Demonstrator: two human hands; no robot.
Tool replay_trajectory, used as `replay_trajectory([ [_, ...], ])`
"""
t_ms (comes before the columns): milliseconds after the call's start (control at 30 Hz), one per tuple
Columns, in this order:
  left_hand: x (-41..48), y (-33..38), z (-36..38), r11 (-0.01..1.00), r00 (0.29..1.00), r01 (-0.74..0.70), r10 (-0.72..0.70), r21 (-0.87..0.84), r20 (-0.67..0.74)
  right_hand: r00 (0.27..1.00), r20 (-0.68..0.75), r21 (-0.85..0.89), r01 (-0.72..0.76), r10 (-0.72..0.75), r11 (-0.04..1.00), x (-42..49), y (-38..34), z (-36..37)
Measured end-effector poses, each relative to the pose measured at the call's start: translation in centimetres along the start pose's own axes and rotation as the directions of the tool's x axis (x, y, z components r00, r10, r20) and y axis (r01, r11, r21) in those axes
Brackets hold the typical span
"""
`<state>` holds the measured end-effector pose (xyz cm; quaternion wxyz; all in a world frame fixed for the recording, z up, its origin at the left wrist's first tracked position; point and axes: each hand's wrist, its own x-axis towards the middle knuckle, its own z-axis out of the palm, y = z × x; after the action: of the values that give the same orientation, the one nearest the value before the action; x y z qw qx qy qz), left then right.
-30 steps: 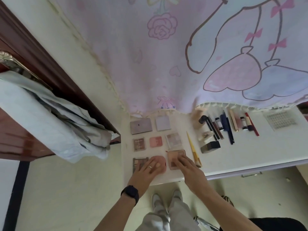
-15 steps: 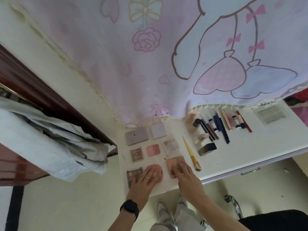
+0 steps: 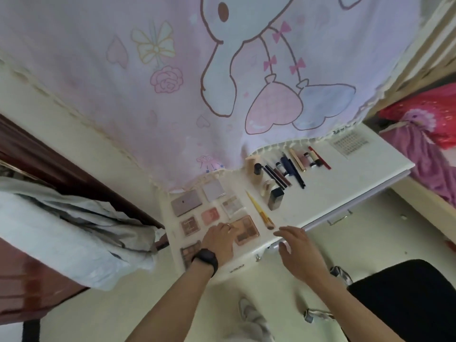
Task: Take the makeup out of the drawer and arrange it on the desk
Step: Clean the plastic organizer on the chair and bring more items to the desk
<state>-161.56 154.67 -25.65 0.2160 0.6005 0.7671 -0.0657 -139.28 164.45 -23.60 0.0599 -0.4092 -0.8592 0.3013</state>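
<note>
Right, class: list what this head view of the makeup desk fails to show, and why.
In the head view:
- anything under the left hand, covered by it
- front-left palette, partly under the wristwatch
- labels on pencils and tubes, too small, blurred
- desk back edge, behind the curtain

**What the hands and the cloth cover**

The left hand [image 3: 218,239] lies on the counter [image 3: 320,193] between the dark palette [image 3: 188,253] and the peach palette [image 3: 248,230], and what is under its palm cannot be seen. Its wrist and black watch [image 3: 206,259] cover the dark palette's right part. Its fingers [image 3: 228,227] cover the peach palette's left edge.

The right hand [image 3: 299,253], lower middle of the frame, is motion-blurred and hides a stretch of the counter's front edge.

The printed cloth [image 3: 197,107] is cut off by the top edge and hangs over the counter's back. A tan object [image 3: 251,164] under its fringe is too indistinct to name.

Labels on the tubes and pens [image 3: 291,169] are too small to read, as is the gridded sheet [image 3: 349,144] at the right.
</note>
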Motion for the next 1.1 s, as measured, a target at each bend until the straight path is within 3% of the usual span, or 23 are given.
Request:
replay_trajectory([
  [100,1.6,6.2,-2.9,0.986,0.985,-0.163,0.163,-0.012,-0.058,0.967,-0.199,0.057,-0.152,0.160,0.987,-6.6,3.3,-5.5],
  [167,2.6,9.3,-4.1,0.974,0.971,-0.224,0.221,-0.023,-0.095,0.945,-0.250,0.059,-0.203,0.212,0.977,-10.0,4.5,-8.7],
  [233,2.7,15.4,-5.1,0.933,0.920,-0.360,0.356,0.005,-0.163,0.887,-0.341,0.072,-0.305,0.311,0.950,-15.6,6.2,-12.8],
  [367,-1.3,33.2,-5.6,0.738,0.712,-0.675,0.644,-0.018,-0.278,0.613,-0.641,0.128,-0.508,0.461,0.852,-32.7,9.3,-19.3],
  [533,-12.8,54.0,-3.5,0.426,0.416,-0.902,0.824,-0.063,-0.384,0.245,-0.819,0.239,-0.676,0.518,0.697,-53.5,9.9,-22.4],
  [733,-30.8,75.0,2.1,0.012,0.032,-0.998,0.939,-0.061,-0.341,-0.140,-0.796,0.465,-0.763,0.589,0.448,-76.0,7.8,-20.0],
  [900,-46.7,87.3,8.1,-0.217,-0.200,-0.973,0.963,-0.082,-0.183,-0.438,-0.712,0.633,-0.739,0.549,0.231,-91.6,5.1,-16.6],
  [1100,-61.8,95.1,15.6,-0.421,-0.422,-0.890,0.906,-0.173,-0.032,-0.662,-0.580,0.763,-0.645,0.474,0.034,-104.5,1.7,-13.3],
])
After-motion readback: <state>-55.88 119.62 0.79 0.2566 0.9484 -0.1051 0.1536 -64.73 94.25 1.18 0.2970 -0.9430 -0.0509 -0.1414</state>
